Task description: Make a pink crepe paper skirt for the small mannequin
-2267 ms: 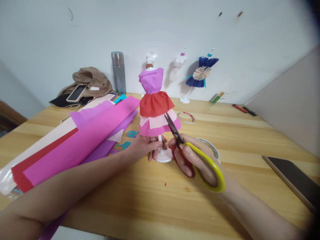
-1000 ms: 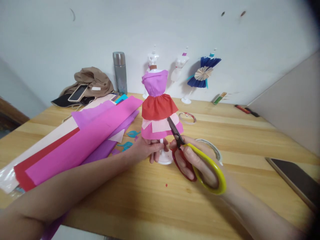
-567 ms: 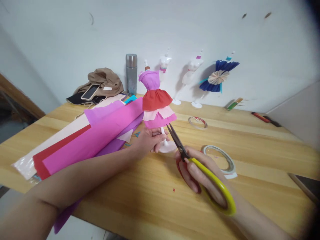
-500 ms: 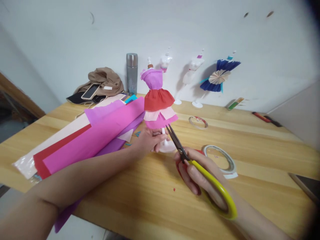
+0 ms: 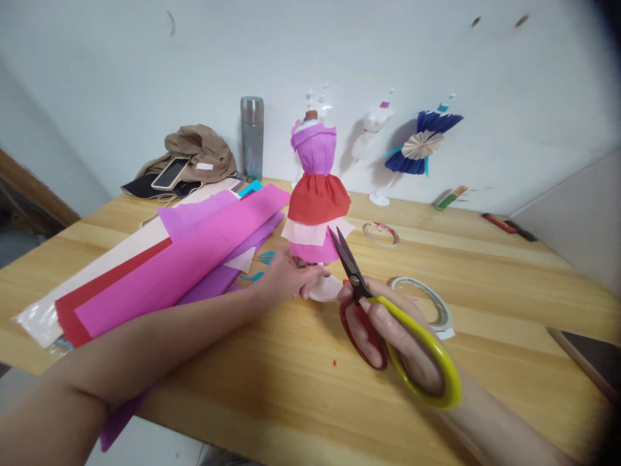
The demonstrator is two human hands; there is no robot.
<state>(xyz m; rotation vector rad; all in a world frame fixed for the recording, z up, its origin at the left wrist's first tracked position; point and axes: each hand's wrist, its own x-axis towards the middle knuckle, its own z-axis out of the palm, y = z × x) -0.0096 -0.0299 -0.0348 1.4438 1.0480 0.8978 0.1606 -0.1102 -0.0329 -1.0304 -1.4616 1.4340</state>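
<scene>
A small mannequin [image 5: 317, 152] stands upright on its white base, dressed in a purple bodice, a red gathered skirt [image 5: 319, 199] and pale pink and bright pink paper layers [image 5: 310, 252] below. My left hand [image 5: 295, 275] is closed around the mannequin's stand just under the lowest layer; some fingers are hidden behind it. In my right hand [image 5: 388, 323] are scissors [image 5: 354, 279] with one yellow and one red handle loop. Their dark blades are slightly apart, with the tips at the front of the pink layers.
Rolled sheets of coloured paper [image 5: 184, 259] lie left, with blue scraps [image 5: 252, 277] beside them. Tape rolls [image 5: 439, 304] lie right. A thermos [image 5: 252, 139], a cap with a phone [image 5: 171, 173], and other mannequins [image 5: 376, 126] stand or lie at the back. Another phone [image 5: 587, 353] rests at the right edge.
The mannequin has shifted right, turned and become more upright. The scissors have moved slightly, their blades now overlapping the lower paper layers, and spread a little wider.
</scene>
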